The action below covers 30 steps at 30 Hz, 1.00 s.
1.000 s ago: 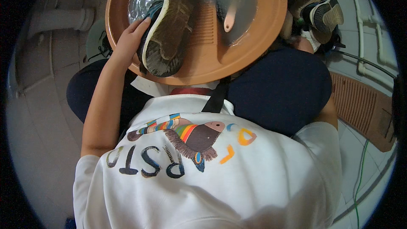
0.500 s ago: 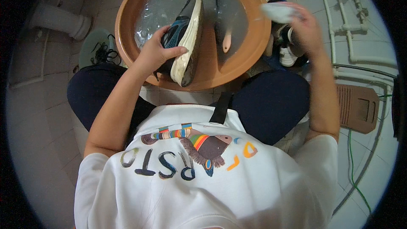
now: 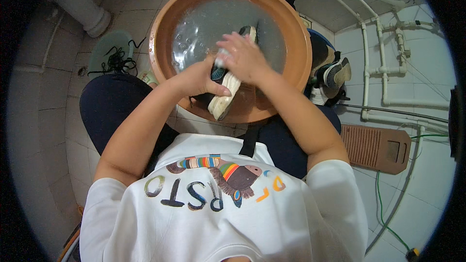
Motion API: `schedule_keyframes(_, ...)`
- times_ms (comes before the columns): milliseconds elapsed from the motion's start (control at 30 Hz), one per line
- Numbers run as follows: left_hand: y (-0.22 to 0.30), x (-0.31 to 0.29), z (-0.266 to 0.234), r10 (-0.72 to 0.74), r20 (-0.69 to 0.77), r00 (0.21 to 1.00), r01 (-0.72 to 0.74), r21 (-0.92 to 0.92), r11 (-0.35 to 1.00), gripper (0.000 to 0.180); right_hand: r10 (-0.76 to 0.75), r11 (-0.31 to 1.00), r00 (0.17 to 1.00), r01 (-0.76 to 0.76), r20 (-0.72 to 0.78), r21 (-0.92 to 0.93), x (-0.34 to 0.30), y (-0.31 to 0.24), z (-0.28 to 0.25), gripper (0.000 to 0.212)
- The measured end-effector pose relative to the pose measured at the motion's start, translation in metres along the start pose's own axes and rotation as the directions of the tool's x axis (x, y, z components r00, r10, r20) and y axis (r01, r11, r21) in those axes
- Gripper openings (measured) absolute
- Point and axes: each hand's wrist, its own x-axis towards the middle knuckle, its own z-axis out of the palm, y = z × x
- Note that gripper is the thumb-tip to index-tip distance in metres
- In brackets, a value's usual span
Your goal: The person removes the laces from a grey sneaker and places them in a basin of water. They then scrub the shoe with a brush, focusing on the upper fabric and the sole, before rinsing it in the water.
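A dark shoe with teal mesh and a thick white midsole (image 3: 227, 93) is tilted over the orange-brown basin (image 3: 303, 51). My left hand (image 3: 200, 78) grips it around the side, thumb on the midsole. Across the upper part of the shoe lies my right hand (image 3: 244, 58), its fingers curled over a small whitish object (image 3: 222, 59) pressed to the shoe. Blur and the fingers hide what kind of thing it is. Cloudy grey water (image 3: 233, 13) with some bubbles fills the basin's far part.
More shoes (image 3: 332, 75) are piled at the basin's right. A brown washboard (image 3: 376, 148) lies on the tiles, by a green cord (image 3: 381, 208). Left stands a pale green tub (image 3: 103, 51) with black laces (image 3: 118, 59). White pipes (image 3: 366, 58) line the right wall.
My right hand has come in from beyond the basin's right side, bringing the whitish object onto the shoe. The wooden-handled brush seen in the basin before is now mostly hidden. The view has shifted.
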Motion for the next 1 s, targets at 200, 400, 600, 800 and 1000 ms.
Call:
schedule_keyframes(200, 0.036, -0.001, -0.003, 0.056, 0.013, 0.998, -0.057, 0.104, 0.993, 0.096, 0.285, 0.956, 0.956, -0.278, -0.068, 0.096, 0.028, 0.075, -0.02, 0.035)
schedule_keyframes(400, 0.038, -0.007, -0.008, -0.012, -0.015, 1.0, 0.015, 0.226, 0.974, 0.093, -0.175, 0.949, 0.984, 0.172, -0.014, 0.265, 0.004, 0.008, -0.016, 0.031)
schedule_keyframes(600, 0.07, -0.009, -0.012, 0.051, -0.011, 0.999, -0.044, 0.345, 0.937, 0.087, 0.351, 0.878, 0.919, -0.389, 0.18, 0.278, 0.02, 0.093, -0.028, 0.033)
schedule_keyframes(800, 0.052, -0.011, -0.031, 0.275, -0.155, 0.949, -0.161, 0.512, 0.844, 0.053, 0.02, 0.927, 0.998, 0.004, -0.06, 0.375, -0.016, 0.014, -0.013, 0.03)
schedule_keyframes(1000, 0.051, -0.004, -0.018, 0.077, -0.258, 0.963, -0.098, -0.068, 0.993, 0.033, 0.284, 0.935, 0.955, -0.255, -0.089, 0.247, -0.017, 0.05, -0.019, 0.027)
